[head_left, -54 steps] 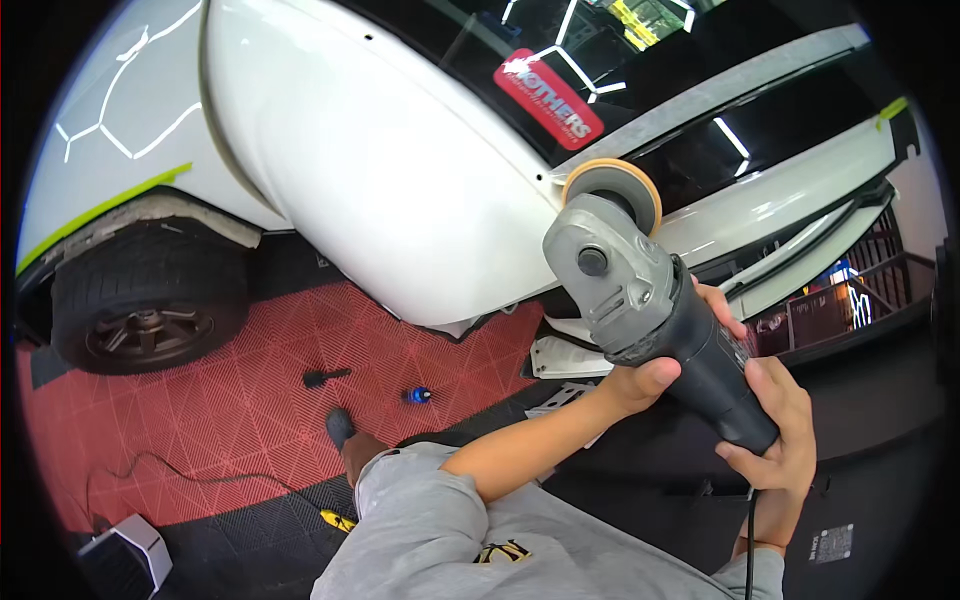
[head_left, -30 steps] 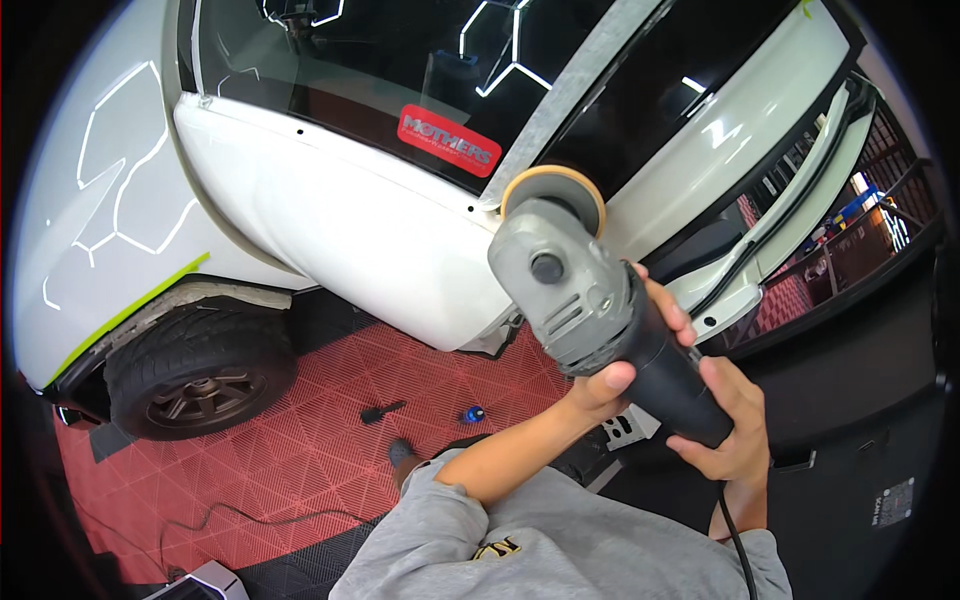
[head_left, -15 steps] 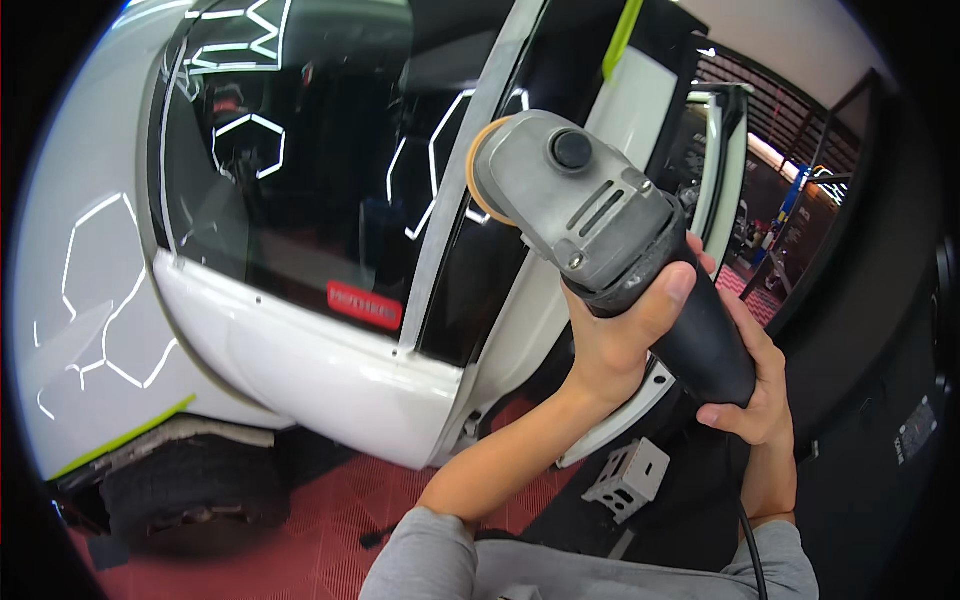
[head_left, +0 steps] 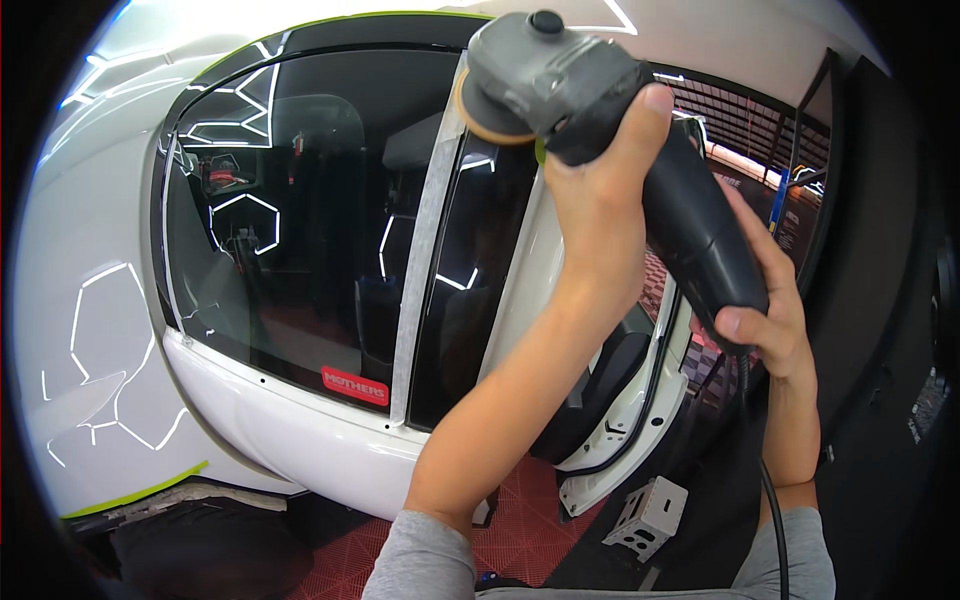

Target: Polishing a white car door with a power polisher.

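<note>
Polisher (head_left: 705, 230): it has gone up; a moment ago its round pad (head_left: 472, 115) was near the bottom of the grey strip (head_left: 426, 250), and now it is by the top. Your view has tipped up too.
Pad: it looks very close to the strip, but I can't tell if they touch.
Grey strip: if you tilt the pad too much, its thin edge could dig in and leave a mark.
Dark window (head_left: 330, 200): if the pad slips to your left, it could rub the glass.
Cord (head_left: 768, 490): it hangs down by your right arm, so a quick turn could make it catch or pull.
Reach: you hold the heavy end up high, so tired arms could make it wobble.
Left hand (head_left: 605, 190): wrapped around the neck, just behind the metal head.
Right hand (head_left: 780, 315): gripping the back end, lower down, near the cord. So the polisher lies across both hands, with its pad up and to the left of them.
</note>
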Demonstrator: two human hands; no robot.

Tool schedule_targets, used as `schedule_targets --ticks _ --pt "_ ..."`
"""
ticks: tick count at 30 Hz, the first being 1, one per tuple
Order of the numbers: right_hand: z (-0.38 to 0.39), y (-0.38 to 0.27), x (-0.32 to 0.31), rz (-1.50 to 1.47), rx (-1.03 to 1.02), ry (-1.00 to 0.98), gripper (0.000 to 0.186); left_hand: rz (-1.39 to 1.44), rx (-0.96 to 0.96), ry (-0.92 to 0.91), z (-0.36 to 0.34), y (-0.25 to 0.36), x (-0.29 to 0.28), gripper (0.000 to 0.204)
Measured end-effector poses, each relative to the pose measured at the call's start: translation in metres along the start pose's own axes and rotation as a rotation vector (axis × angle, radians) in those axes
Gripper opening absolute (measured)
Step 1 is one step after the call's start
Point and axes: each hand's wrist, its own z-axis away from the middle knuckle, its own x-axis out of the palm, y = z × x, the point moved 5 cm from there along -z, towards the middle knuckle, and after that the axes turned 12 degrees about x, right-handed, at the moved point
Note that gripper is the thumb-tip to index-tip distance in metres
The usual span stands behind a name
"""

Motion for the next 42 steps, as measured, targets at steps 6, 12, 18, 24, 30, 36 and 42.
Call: schedule_targets --ticks 6,12,18,24,30,36,42 --pt "-0.019 -0.011 -0.01 0.062 -0.012 0.133 0.105 0.034 0.037 -0.084 -0.032 0.0 0.025 0.021" --pt "-0.041 -0.016 -0.016 0.032 -0.128 0.136 0.093 -0.026 -0.113 -0.112 -0.05 0.003 0.038 0.045" --pt "-0.052 -0.028 -0.03 0.047 -0.018 0.036 0.087 -0.05 -0.13 -0.084 -0.065 0.003 0.045 0.053" --pt "-0.06 -0.043 -0.016 0.184 -0.042 -0.004 0.087 0.147 -0.022 -0.162 -0.069 0.015 0.039 0.041" --pt "-0.046 -0.03 -0.007 0.18 -0.042 -0.012 0.085 -0.035 -0.021 -0.04 -0.042 0.026 0.037 0.045" --pt "-0.018 0.002 -0.028 0.133 -0.086 0.169 0.101 -0.152 -0.067 -0.13 -0.014 0.017 0.038 0.049" --pt "-0.007 0.019 -0.015 -0.031 -0.054 0.075 0.099 -0.138 0.032 -0.143 -0.004 0.005 0.017 0.03"
